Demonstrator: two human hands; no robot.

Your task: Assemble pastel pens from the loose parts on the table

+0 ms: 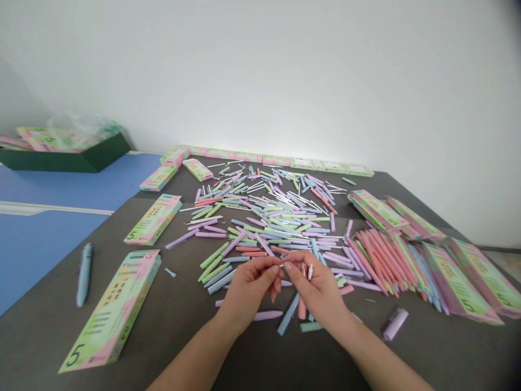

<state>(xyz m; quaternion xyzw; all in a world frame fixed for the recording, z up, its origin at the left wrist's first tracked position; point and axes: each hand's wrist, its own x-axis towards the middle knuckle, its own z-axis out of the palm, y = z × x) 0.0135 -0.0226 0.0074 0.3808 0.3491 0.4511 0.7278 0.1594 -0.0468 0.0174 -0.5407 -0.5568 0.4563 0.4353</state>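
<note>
Holding my two hands together at the near edge of a broad heap of pastel pen parts on a dark worktop, I pinch a tiny pale piece between them. My left hand has thumb and forefinger closed on it; my right hand meets them, its thumb and forefinger closed there too. A white-tipped part shows beside my right fingers; I can't tell whether they hold it. Left of the heap lie a pink-and-green carton marked 5 and, farther left, a blue pen. Right of the heap are coral pens side by side, then more cartons. Behind the heap runs a row of boxes.
</note>
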